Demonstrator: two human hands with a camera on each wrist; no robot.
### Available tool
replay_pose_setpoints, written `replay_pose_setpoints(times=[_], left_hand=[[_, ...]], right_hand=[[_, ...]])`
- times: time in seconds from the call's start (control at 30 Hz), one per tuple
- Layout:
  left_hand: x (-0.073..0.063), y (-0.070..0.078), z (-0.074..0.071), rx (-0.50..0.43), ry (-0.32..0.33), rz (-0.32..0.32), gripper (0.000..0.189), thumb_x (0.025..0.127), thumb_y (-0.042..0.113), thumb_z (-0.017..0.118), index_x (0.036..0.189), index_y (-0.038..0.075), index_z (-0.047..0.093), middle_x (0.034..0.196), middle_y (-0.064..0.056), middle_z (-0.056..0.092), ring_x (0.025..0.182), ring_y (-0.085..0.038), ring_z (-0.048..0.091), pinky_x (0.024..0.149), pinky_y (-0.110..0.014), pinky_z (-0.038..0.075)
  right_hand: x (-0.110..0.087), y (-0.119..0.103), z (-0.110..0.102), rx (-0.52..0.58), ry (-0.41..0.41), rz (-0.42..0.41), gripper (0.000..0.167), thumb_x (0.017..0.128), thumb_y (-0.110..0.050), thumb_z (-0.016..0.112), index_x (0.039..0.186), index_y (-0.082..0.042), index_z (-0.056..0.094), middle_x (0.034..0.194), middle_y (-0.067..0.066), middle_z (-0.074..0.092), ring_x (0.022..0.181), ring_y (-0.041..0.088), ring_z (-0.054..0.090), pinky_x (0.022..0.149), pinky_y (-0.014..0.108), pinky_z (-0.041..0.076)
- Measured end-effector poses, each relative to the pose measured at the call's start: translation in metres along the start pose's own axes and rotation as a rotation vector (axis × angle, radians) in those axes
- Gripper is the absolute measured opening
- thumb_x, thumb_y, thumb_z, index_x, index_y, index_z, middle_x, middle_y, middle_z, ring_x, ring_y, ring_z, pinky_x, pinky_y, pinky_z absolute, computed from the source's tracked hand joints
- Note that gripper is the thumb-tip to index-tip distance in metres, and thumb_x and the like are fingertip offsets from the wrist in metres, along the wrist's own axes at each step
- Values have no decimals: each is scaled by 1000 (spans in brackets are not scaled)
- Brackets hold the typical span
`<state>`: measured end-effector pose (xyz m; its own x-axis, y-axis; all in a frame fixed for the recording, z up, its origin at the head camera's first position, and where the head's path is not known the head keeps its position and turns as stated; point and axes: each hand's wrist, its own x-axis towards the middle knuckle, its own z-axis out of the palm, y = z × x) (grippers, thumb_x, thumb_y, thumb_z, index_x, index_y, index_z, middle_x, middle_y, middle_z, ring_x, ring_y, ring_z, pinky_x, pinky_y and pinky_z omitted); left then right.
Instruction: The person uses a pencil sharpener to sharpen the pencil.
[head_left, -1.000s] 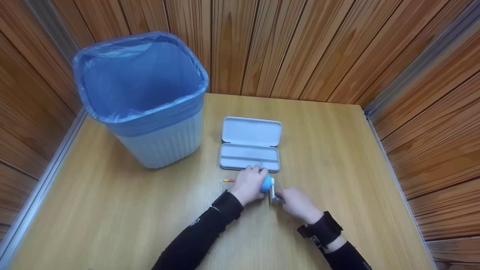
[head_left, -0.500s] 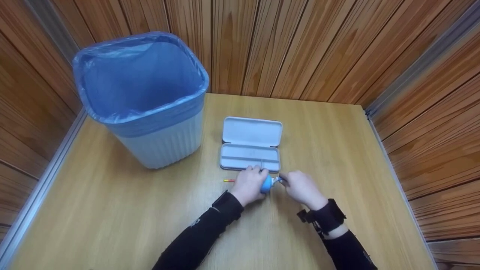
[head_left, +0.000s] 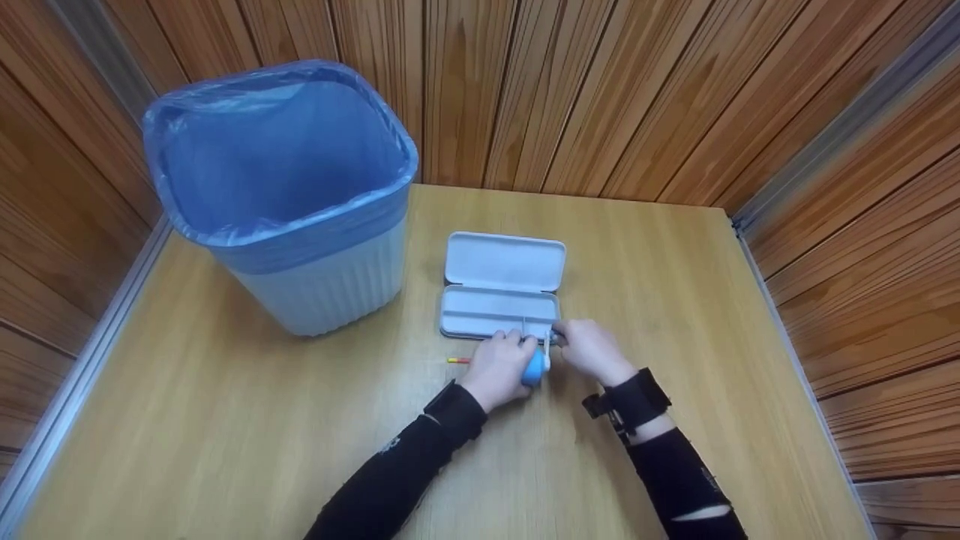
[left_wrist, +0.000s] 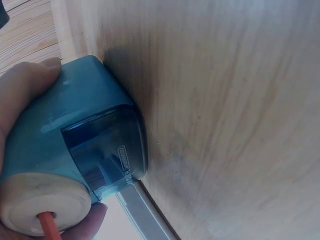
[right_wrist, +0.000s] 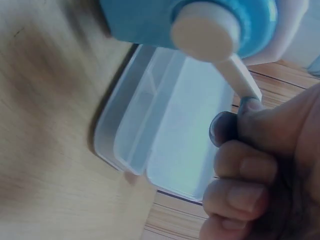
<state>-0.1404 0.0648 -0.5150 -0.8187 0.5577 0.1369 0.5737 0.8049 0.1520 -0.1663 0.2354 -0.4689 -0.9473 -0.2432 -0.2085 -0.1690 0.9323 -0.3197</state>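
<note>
Left hand curled round blue sharpener, pencil jutting out leftward; right hand, just beside, pinches crank. Sharpener probably light, stiff, smooth: best held by body, turned by crank. Beyond hands, open case; farther left, bin.

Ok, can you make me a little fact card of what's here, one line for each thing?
Left hand: holds the blue sharpener
Right hand: fingers pinch the end of the white crank
Pencil: red with a yellow end, stuck in the sharpener's hole
Case: open, lid tipped back, just beyond the sharpener
Bin: lined with a blue bag, far left on the table
</note>
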Motion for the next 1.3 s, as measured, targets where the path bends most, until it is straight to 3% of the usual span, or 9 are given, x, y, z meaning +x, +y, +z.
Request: replay_pose_setpoints(times=[0.23,0.53,0.73,0.93,1.07,1.3], left_hand=[[0,0,-1,0,-6,-3,66,68,45,87,119,14,59,105,-6,65,88,-23,62,68,-33,54],[-2,1,1,4,45,3,66,65,44,88,117,14,60,103,-5,66,86,-23,62,66,-33,54],[-3,2,3,16,82,16,62,65,44,88,112,14,61,101,-5,67,84,-23,63,67,-33,54],[-2,1,1,-9,50,4,59,67,43,88,109,14,60,101,-5,67,85,-23,63,67,-34,54],[-1,1,-1,-15,19,-7,61,67,44,88,112,14,60,102,-6,67,86,-23,63,67,-34,54],[-1,1,0,-11,16,-10,63,66,44,88,114,13,60,103,-5,66,87,-23,63,69,-33,54]], right_hand=[[14,7,14,51,-60,35,13,87,-1,55,77,-10,54,74,3,49,70,20,48,62,30,36],[15,11,34,18,-71,27,10,88,-6,57,79,-8,61,72,4,54,68,20,49,61,32,40],[5,12,48,-40,-57,-10,8,86,-8,60,86,-10,68,83,9,68,73,22,56,65,42,49],[-8,12,58,-69,-8,-53,9,86,-7,60,78,-7,64,75,11,64,68,27,56,62,46,49],[-18,11,62,-113,18,-74,15,85,-7,62,70,-7,59,67,9,59,62,27,54,58,45,46],[-36,6,62,-93,-39,-50,23,85,-5,64,64,-9,53,61,1,46,56,19,41,50,35,34]])
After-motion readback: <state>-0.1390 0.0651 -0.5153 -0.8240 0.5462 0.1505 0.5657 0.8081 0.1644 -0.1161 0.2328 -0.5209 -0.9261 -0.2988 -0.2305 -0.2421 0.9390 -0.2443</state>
